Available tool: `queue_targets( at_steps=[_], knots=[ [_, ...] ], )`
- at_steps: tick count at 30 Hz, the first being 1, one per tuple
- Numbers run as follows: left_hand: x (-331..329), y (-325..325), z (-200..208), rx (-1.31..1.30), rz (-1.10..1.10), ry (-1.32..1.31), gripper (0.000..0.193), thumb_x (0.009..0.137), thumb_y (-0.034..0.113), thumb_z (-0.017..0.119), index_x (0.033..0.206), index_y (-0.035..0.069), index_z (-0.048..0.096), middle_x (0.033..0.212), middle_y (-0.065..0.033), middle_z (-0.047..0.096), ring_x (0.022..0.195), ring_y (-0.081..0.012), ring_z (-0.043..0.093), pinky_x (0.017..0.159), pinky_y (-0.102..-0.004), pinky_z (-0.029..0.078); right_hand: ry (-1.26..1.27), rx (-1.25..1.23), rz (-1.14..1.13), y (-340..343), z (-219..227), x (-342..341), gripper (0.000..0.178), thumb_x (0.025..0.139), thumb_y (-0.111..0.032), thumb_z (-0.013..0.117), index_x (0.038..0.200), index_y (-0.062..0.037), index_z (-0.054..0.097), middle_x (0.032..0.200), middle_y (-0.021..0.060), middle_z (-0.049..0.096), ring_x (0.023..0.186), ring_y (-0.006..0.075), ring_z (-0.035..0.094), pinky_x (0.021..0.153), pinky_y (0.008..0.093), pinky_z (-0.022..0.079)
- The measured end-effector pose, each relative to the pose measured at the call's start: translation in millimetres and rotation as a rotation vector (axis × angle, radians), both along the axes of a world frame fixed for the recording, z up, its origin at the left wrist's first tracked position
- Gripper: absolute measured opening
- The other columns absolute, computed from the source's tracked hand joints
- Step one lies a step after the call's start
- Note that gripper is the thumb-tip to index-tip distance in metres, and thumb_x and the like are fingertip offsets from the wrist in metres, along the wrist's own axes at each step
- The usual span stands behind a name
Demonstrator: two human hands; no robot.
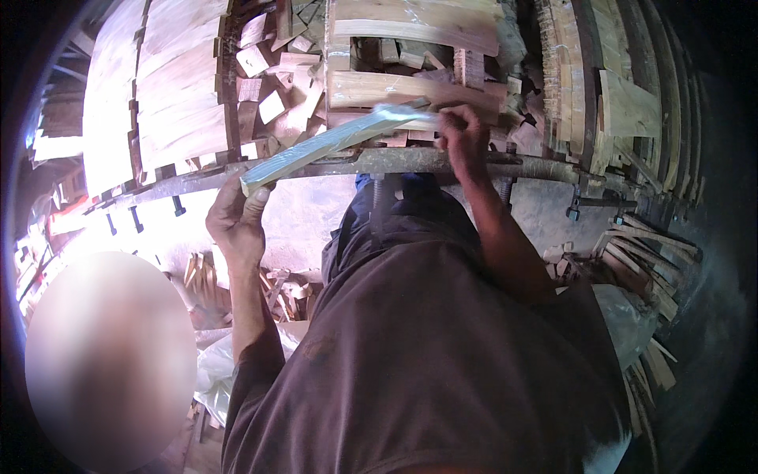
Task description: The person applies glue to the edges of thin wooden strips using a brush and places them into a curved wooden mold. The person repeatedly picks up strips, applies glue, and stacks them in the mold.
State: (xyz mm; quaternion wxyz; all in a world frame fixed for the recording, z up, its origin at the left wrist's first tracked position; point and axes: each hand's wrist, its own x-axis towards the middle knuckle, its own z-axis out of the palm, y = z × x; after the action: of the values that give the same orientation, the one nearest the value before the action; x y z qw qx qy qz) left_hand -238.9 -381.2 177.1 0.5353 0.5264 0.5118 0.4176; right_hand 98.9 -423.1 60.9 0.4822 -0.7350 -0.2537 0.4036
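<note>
My left hand (239, 223) pinches the near left end of a wooden strip (316, 148) between thumb and fingers. The strip slants up to the right, and its upper face has a wet-looking bluish-white coat. Beyond its far end is my right hand (464, 141), fingers closed. A pale, thin thing (404, 114) reaches from those fingers to the strip's far end; motion blur hides its kind. Under the strip runs a long metal bar (395, 163) with a threaded bolt (377, 199) below it.
Joined wooden boards (178, 75) stand on the far left, with more clamped boards (580, 71) at the right. Loose wood blocks (272, 103) lie between slats (410, 88) ahead. Thin offcuts (651, 253) pile up at right; a plastic bag (624, 316) is near my right side.
</note>
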Motion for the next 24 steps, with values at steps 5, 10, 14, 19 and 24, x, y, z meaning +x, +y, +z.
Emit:
queue_targets(
  at_steps=[5, 10, 14, 19, 24],
  knots=[
    [8, 1, 5, -0.031, 0.053, -0.019, 0.033, 0.086, 0.002, 0.068, 0.116, -0.008, 0.060, 0.105, -0.0164, 0.067, 0.097, -0.0249, 0.066, 0.088, -0.0383, 0.055, 0.221, 0.118, -0.313, 18, -23, 3, 0.009, 0.086, -0.011, 0.062, 0.085, -0.0030, 0.062, 0.068, 0.0032, 0.058, 0.053, 0.0126, 0.055, 0.048, 0.0264, 0.045],
    [19, -4, 5, 0.017, 0.168, 0.021, 0.032, 0.086, 0.007, 0.069, 0.114, -0.007, 0.061, 0.096, -0.0154, 0.069, 0.085, -0.0210, 0.067, 0.075, -0.0321, 0.056, 0.255, 0.000, -0.422, 9, -1, -50, 0.014, 0.084, -0.014, 0.065, 0.089, -0.0015, 0.059, 0.072, 0.0052, 0.059, 0.055, 0.0142, 0.055, 0.051, 0.0281, 0.049],
    [17, -7, 9, 0.003, 0.243, 0.116, 0.032, 0.087, 0.012, 0.070, 0.113, -0.004, 0.063, 0.086, -0.0106, 0.070, 0.073, -0.0133, 0.065, 0.053, -0.0193, 0.040, 0.363, -0.016, -0.463, -37, -15, -33, 0.016, 0.085, -0.011, 0.063, 0.095, -0.0001, 0.058, 0.073, 0.0065, 0.057, 0.051, 0.0145, 0.053, 0.047, 0.0279, 0.048],
    [6, -17, 1, 0.020, 0.183, 0.001, 0.030, 0.087, 0.009, 0.069, 0.113, -0.004, 0.063, 0.089, -0.0123, 0.070, 0.079, -0.0180, 0.067, 0.063, -0.0247, 0.050, 0.371, 0.002, -0.528, -73, 8, -15, 0.015, 0.087, -0.014, 0.064, 0.086, -0.0008, 0.057, 0.068, 0.0070, 0.057, 0.045, 0.0133, 0.052, 0.039, 0.0258, 0.043],
    [9, -9, 12, 0.049, 0.166, -0.051, 0.028, 0.087, 0.004, 0.067, 0.112, -0.007, 0.061, 0.094, -0.0143, 0.069, 0.085, -0.0215, 0.068, 0.078, -0.0331, 0.056, 0.724, 0.122, -0.632, -45, 27, 14, 0.029, 0.096, -0.033, 0.055, 0.084, -0.0065, 0.055, 0.057, 0.0029, 0.048, 0.043, 0.0162, 0.043, 0.049, 0.0361, 0.039]
  ],
)
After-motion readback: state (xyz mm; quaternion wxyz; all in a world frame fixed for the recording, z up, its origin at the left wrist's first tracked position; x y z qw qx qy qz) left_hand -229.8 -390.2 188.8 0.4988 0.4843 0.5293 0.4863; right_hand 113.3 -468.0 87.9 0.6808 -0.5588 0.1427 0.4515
